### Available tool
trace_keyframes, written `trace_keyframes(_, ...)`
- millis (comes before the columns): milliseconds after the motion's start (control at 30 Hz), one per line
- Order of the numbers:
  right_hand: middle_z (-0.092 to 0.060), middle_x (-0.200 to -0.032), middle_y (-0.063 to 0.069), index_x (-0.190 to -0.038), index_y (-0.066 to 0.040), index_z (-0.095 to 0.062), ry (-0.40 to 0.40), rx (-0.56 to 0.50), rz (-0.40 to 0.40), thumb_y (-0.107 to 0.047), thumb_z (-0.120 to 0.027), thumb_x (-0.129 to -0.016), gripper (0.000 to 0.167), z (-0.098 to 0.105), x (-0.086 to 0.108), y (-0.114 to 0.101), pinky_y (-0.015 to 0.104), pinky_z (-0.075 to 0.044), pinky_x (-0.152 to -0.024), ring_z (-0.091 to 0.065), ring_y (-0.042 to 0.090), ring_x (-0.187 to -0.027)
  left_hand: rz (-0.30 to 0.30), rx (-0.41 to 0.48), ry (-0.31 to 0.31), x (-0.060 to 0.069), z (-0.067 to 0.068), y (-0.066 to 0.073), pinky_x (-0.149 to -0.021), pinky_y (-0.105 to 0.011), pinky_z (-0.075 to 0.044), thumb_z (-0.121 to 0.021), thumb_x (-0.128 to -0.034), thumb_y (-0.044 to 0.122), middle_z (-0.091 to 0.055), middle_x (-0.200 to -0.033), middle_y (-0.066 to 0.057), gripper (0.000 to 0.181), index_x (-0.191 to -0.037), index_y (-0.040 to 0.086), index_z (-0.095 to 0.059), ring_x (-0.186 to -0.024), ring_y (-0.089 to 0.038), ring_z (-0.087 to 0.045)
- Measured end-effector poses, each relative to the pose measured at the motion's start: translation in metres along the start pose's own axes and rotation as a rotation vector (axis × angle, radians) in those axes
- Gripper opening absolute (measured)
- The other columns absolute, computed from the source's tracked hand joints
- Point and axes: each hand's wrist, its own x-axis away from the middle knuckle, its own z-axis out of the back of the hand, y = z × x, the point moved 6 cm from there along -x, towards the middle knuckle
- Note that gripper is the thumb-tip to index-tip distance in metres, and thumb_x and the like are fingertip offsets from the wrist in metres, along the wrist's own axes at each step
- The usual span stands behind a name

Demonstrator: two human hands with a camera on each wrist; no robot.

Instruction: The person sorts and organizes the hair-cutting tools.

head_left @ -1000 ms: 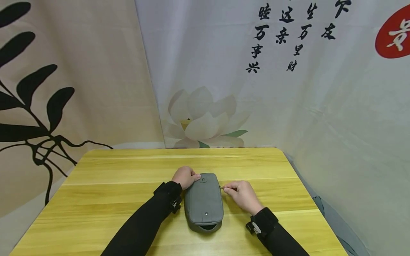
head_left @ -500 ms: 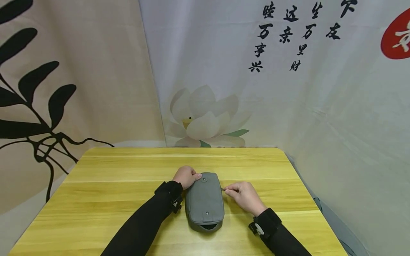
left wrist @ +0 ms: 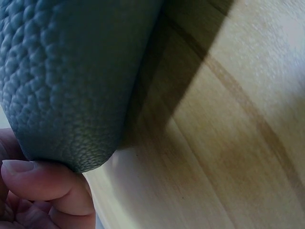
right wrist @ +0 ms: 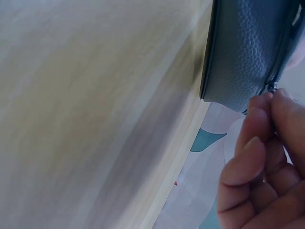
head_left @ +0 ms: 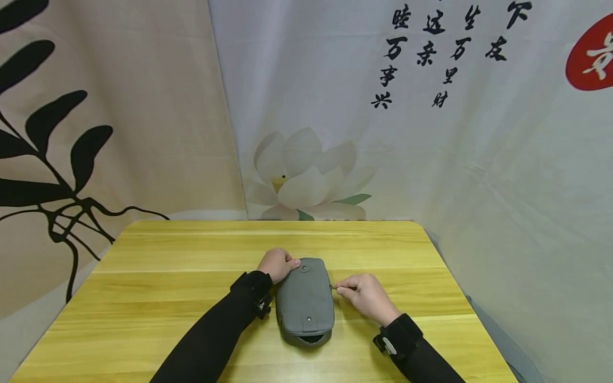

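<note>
A grey pebbled-leather zip pouch (head_left: 306, 300) lies on the wooden table, with a snap stud near each end of its top face. My left hand (head_left: 278, 265) grips the pouch's far left corner, the thumb on top. The left wrist view shows that thumb (left wrist: 43, 181) against the leather edge; the other fingers are partly hidden. On the pouch's right side, my right hand (head_left: 365, 295) pinches a small metal zipper pull (head_left: 332, 288) between thumb and forefinger. In the right wrist view the zipper slider (right wrist: 272, 87) sits on the zip line just beyond the fingertips.
The yellow wood-grain table (head_left: 167, 308) stretches around the pouch on all sides. Behind it hangs a pale printed cloth (head_left: 306, 106) with a lotus and dark characters. Both wrists wear black straps with small devices.
My right hand has drawn the zipper pull a short way along the pouch's right side, toward its near end. My left hand and the pouch stay in place.
</note>
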Motion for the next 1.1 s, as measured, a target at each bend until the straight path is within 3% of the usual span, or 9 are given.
trace_keyframes(300, -0.084, -0.1, -0.001, -0.104, -0.012, -0.086, -0.029, -0.009, 0.012, -0.017, -0.077, -0.099, 0.011, -0.001, 0.003, -0.001, 0.022, -0.058, -0.076, -0.077, 0.013, -0.093, 0.013, 0.031, -0.022, -0.004, -0.002, -0.009, -0.06, -0.027, -0.038, -0.069, -0.1058, 0.028, -0.055, -0.066, -0.001, 0.033, -0.081, 0.007, -0.075, -0.061, -0.017, -0.05)
trace_keyframes(767, -0.083, -0.101, -0.005, -0.104, -0.017, -0.087, -0.012, 0.051, 0.001, -0.02, -0.078, -0.099, 0.01, 0.001, 0.001, -0.002, 0.025, -0.06, -0.08, -0.078, 0.014, -0.096, 0.022, 0.065, -0.036, 0.001, 0.002, -0.015, -0.057, -0.027, -0.034, -0.069, -0.1062, 0.028, -0.041, -0.058, 0.002, 0.04, -0.07, 0.011, -0.065, -0.056, -0.016, -0.042)
trace_keyframes(1100, -0.083, -0.098, -0.005, -0.102, -0.019, -0.087, -0.019, 0.052, 0.009, -0.02, -0.078, -0.098, 0.009, 0.001, 0.005, -0.003, 0.022, -0.056, -0.074, -0.076, 0.009, -0.09, 0.029, 0.073, -0.025, 0.001, 0.0, -0.017, -0.057, -0.027, -0.034, -0.07, -0.1055, 0.027, -0.044, -0.06, 0.002, 0.04, -0.07, 0.011, -0.065, -0.057, -0.015, -0.044)
